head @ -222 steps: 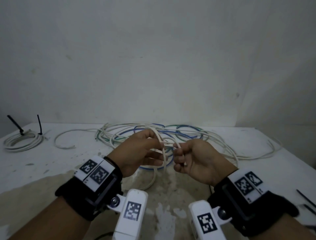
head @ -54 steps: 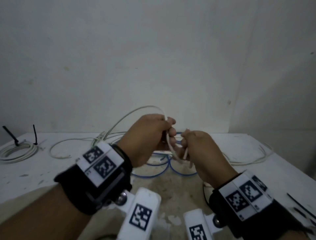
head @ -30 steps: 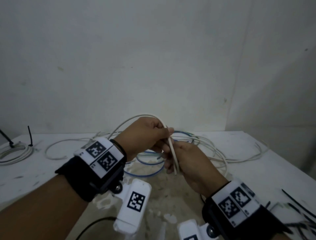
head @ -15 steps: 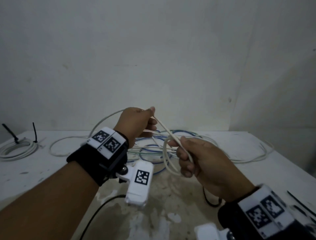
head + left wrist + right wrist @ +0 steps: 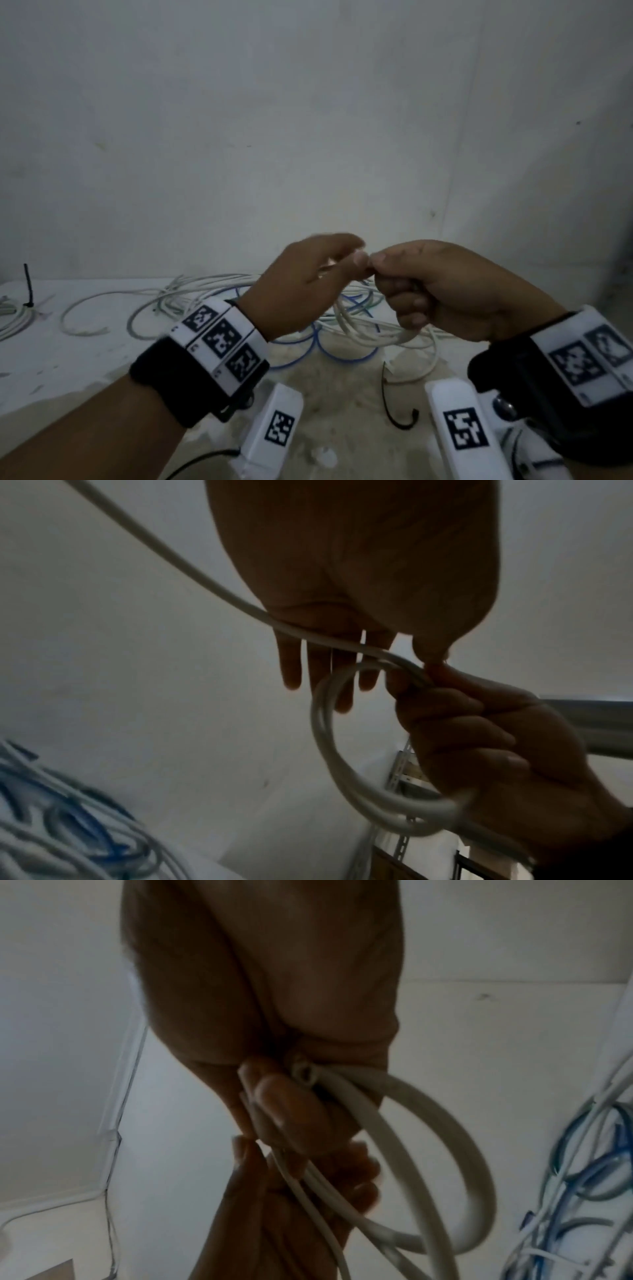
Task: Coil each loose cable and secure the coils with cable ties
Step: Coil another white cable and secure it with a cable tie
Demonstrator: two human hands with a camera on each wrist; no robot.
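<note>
Item: white cable coil point(image 5: 368, 330), a few small loops, held above the table point(image 5: 68, 359) in front of the chest. The loops are gathered in the right hand point(image 5: 442, 291), whose fingers are curled round the bundle where the turns cross. The running strand is laid across the left hand point(image 5: 301, 284); its fingers are seen nearly straight in the left wrist view, and the thumb appears to press the strand against the right hand's grip, though this is blurred.

Handling, as judged: light, round-jacketed, smooth and fairly springy; loops are likely to spring open if the crossing point is released. Best hold: at the crossing, all turns pinched together, with the free strand fed through the other hand.

Behind: tangled white and blue cables point(image 5: 239, 291), loose on the table. Far left: a finished white coil point(image 5: 13, 317) bound with a black cable tie point(image 5: 29, 284), its tail standing upright.
</note>
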